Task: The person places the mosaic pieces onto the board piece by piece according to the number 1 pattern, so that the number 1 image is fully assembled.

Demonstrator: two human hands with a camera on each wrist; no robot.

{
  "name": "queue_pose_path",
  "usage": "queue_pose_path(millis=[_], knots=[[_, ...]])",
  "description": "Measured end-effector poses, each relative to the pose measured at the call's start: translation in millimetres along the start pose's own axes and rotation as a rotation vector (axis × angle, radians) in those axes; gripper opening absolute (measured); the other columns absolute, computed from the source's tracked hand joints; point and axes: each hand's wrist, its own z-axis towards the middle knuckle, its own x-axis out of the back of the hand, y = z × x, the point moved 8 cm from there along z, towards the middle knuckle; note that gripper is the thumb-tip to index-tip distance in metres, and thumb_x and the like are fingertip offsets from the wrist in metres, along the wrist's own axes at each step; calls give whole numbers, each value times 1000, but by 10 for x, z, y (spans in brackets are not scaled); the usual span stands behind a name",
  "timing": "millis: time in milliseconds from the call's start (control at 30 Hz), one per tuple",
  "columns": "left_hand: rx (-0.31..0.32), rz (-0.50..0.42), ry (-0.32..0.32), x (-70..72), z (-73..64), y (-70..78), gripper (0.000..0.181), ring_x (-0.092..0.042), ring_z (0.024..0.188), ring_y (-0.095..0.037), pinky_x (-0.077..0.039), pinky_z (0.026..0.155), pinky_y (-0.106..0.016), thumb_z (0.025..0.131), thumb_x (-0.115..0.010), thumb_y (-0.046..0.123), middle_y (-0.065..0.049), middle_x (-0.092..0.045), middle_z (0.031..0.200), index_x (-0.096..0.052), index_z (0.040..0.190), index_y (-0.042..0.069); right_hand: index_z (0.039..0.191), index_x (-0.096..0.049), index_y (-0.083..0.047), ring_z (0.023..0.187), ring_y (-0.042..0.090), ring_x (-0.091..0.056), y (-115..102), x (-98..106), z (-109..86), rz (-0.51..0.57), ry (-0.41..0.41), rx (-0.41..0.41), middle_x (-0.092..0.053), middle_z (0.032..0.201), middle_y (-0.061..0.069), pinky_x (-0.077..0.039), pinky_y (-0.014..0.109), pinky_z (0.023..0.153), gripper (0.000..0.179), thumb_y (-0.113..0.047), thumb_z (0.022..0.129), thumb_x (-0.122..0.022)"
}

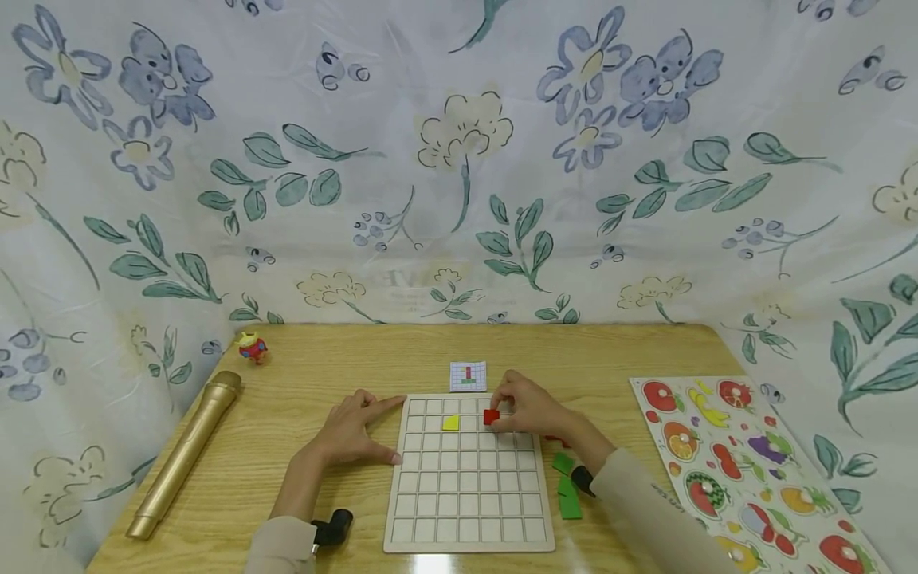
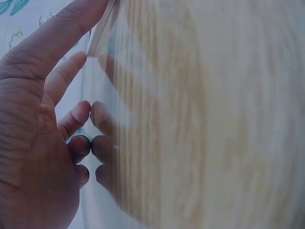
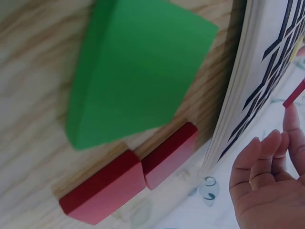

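Observation:
A square wooden grid board (image 1: 469,483) lies flat on the table. My left hand (image 1: 343,434) rests along its left edge, forefinger at the top corner and thumb lower down; the left wrist view shows the hand's other fingers (image 2: 76,119) loosely bent. Over the upper right cells, my right hand (image 1: 529,405) pinches a red tile (image 1: 491,417) between thumb and fingertips. Whether that tile touches the board I cannot tell. A yellow piece (image 1: 450,423) with one slanted corner sits in the grid, left of the red tile.
Green pieces (image 1: 570,501) and red blocks (image 3: 102,187) lie right of the board. Behind it is a small pattern card (image 1: 468,376). A fruit puzzle board (image 1: 674,434) covers the right side; a golden microphone (image 1: 188,454) and toy figure (image 1: 253,348) stand left.

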Motion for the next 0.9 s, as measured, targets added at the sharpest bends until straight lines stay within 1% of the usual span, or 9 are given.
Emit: queue_pose_path(millis=[200, 467, 600, 733, 900], knots=[[-8, -9, 5, 7, -5, 2, 100, -31, 84, -18, -23, 75, -36, 60, -84, 64, -1, -36, 98, -50, 147, 28, 88, -71, -12, 85, 15, -45, -32, -22, 24, 2, -5, 19, -48, 94, 4, -41, 28, 77, 21, -25, 78, -84], [-12, -14, 2, -4, 6, 6, 100, -30, 83, -18, -23, 74, -36, 60, -84, 64, -1, -35, 97, -50, 147, 27, 88, -70, -13, 84, 14, -46, -70, -63, 74, -58, -7, 6, -48, 95, 2, -41, 28, 76, 20, -23, 78, -84], [-10, -18, -1, -9, 10, 2, 101, -30, 83, -18, -23, 74, -35, 60, -84, 63, -1, -35, 97, -50, 147, 28, 88, -70, -13, 84, 13, -48, -99, -105, 109, -68, -17, -1, -47, 96, 1, -42, 28, 74, 18, -21, 77, -83], [7, -31, -8, -13, 10, -10, 101, -30, 83, -18, -23, 74, -35, 59, -85, 63, -1, -36, 98, -50, 147, 30, 88, -70, -14, 82, 11, -47, -136, -136, 141, -108, -22, -4, -46, 95, -3, -42, 27, 71, 17, -21, 77, -82], [17, -38, -11, -13, 11, -16, 101, -30, 84, -18, -24, 73, -34, 59, -85, 63, -1, -36, 98, -50, 147, 30, 89, -70, -12, 79, 11, -45, -194, -170, 185, -169, -36, 18, -47, 94, -1, -40, 25, 68, 19, -23, 78, -81]])
